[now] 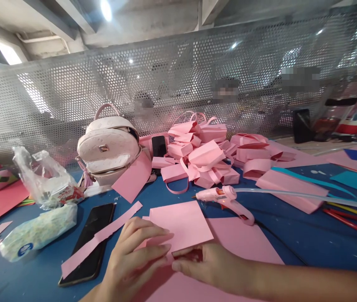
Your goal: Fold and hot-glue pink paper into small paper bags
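Note:
A folded pink paper piece point(181, 222), like a flattened paper bag, is between my hands. My right hand point(210, 262) pinches its near edge between thumb and fingers. My left hand point(140, 256) lies against its left side, fingers stretched out and slightly apart. Under it spreads a larger pink sheet point(241, 235). Just beyond the folded piece rests a pink glue gun point(225, 199) with a long clear glue stick point(279, 192) sticking out of its back. To my left, a torn pink strip point(115, 228) lies across a black phone point(90, 243).
Pink paper bags point(206, 155) with handles are heaped at the back. A white backpack point(109, 147) stands left of them, near a plastic bag point(43, 176) and a tissue pack point(40, 230). Coloured sticks point(351, 218) lie right. A perforated metal screen point(166, 79) closes off the far side.

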A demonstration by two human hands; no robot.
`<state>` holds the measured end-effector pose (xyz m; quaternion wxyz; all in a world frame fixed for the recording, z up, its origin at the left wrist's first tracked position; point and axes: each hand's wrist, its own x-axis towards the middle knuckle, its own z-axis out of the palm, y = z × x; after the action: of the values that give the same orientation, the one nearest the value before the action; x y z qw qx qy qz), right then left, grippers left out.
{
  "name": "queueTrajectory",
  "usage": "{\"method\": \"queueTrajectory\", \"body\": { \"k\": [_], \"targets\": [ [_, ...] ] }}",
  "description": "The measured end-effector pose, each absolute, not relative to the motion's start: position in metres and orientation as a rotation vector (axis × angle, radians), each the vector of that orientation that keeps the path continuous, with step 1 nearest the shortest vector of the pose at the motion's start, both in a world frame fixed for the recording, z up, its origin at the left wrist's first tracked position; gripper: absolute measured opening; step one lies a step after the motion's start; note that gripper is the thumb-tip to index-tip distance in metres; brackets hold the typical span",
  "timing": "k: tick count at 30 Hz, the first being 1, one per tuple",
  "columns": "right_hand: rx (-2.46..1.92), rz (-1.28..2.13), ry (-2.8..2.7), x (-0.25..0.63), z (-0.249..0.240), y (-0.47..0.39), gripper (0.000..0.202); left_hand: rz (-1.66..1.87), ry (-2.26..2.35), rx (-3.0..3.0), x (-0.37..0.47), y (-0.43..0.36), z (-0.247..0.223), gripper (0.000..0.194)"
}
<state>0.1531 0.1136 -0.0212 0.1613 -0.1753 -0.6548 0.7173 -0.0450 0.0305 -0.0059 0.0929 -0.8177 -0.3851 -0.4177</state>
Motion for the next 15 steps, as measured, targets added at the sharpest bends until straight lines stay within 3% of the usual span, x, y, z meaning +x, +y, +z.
{"method": "queueTrajectory", "body": {
  "k": [15],
  "targets": [
    [-0.513, 1.965, -1.966, 0.152, -0.015, 0.117, 0.044, -1.497, -1.442, -2.388, -0.052, 0.031, -0.020, 0.007]
  ]
}}
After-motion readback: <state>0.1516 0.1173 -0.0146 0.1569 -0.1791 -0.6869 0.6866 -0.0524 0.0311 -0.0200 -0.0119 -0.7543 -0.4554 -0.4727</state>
